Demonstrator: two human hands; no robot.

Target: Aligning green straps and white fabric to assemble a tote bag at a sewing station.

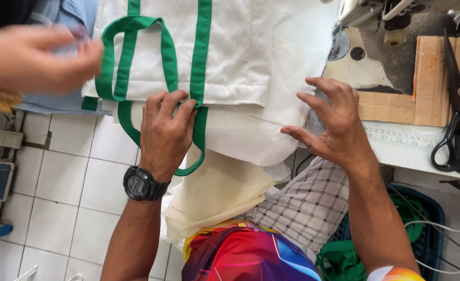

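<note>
The left hand lies palm-down on a white fabric bag with green straps, its fingers curled over the green handle loop where it meets the bag's folded lower edge. The fingertips seem to pinch the strap against the cloth — though whether they grip it or only press it flat is hard to tell from above. A black wristwatch sits on that wrist.

The right hand hovers open over the bag's right edge, fingers spread and bent, holding nothing; it is near the cloth, perhaps just brushing it, as if to steady that side while the left keeps the handle in place.

The bag is spread across the sewing table's edge and hangs over the person's lap, which lets both hands flatten it. Beneath it a cream cloth drapes down over the knees.

To the right, black scissors rest on a cardboard sheet, within easy reach. The sewing machine's base sits just beyond the bag. At upper left another person's hand touches the far strap — blurred.
</note>
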